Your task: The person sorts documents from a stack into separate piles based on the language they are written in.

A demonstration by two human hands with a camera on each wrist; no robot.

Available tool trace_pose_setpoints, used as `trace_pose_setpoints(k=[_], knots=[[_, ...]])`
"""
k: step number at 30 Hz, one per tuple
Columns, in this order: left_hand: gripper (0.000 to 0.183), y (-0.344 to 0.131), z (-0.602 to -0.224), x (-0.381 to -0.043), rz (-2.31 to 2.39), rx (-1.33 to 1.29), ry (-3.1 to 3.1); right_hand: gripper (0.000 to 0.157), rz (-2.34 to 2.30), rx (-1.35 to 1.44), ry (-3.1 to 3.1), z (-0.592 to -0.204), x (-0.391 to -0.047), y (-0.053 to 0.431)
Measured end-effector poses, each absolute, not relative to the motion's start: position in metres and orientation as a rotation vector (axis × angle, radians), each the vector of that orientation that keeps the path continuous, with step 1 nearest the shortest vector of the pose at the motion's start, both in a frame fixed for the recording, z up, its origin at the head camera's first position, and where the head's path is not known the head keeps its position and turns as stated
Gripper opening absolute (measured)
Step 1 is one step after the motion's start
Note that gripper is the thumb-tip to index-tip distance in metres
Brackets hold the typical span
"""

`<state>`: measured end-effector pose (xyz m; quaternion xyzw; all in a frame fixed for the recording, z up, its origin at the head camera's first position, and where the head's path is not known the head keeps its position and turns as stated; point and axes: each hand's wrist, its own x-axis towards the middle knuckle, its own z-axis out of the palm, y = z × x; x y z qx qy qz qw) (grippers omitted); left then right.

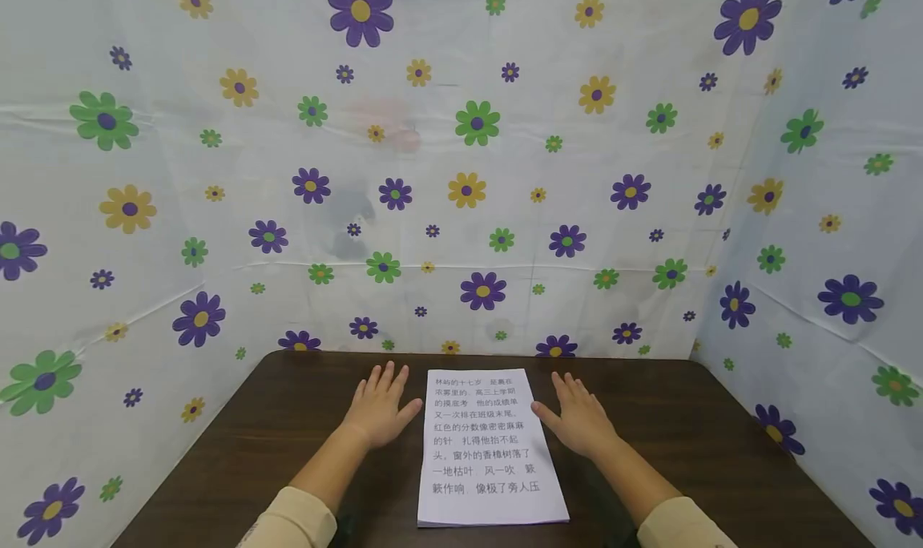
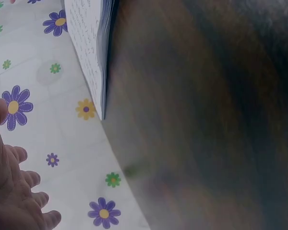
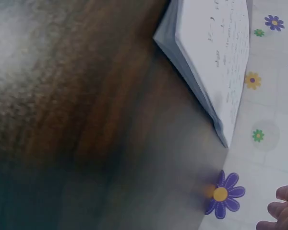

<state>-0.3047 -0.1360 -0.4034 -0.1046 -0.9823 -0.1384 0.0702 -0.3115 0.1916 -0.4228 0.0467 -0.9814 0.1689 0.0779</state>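
A stack of white paper sheets [image 1: 479,508] printed with large Chinese characters lies on the dark wooden table [image 1: 252,452]. To its left my left hand [image 1: 378,408] is spread, palm down and fingers extended, with the thumb pointing at the stack's edge. On the other side my right hand [image 1: 580,416] has its fingers extended too, its thumb tip right at the stack's right edge. Neither hand holds anything. The stack's layered side edge [image 2: 107,57] shows in the left wrist view. In the right wrist view the paper stack [image 3: 216,62] has slightly uneven lower sheets.
White cloth walls [image 1: 433,155] with purple, green and yellow flowers rise behind the table and at both sides. The table's back edge [image 1: 613,359] runs just past the fingertips. Beige sleeves [image 1: 303,516] cover the forearms up to near the bottom of the head view.
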Motion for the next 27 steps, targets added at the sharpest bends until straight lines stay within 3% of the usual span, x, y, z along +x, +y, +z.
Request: trace_pose_setpoints(k=[14, 21, 27], knots=[[0.072, -0.128, -0.429, -0.305, -0.952, -0.321, -2.968, 0.088, 0.915, 0.062, -2.929, -0.442, -0.315, 0.189], [0.062, -0.124, -0.439, -0.302, -1.126, -0.312, -2.945, 0.093, 1.032, -0.007, -2.927, -0.449, -0.315, 0.191], [0.057, -0.122, -0.447, -0.302, -1.160, -0.276, -2.948, 0.087, 1.055, -0.039, -2.944, -0.455, -0.315, 0.191]])
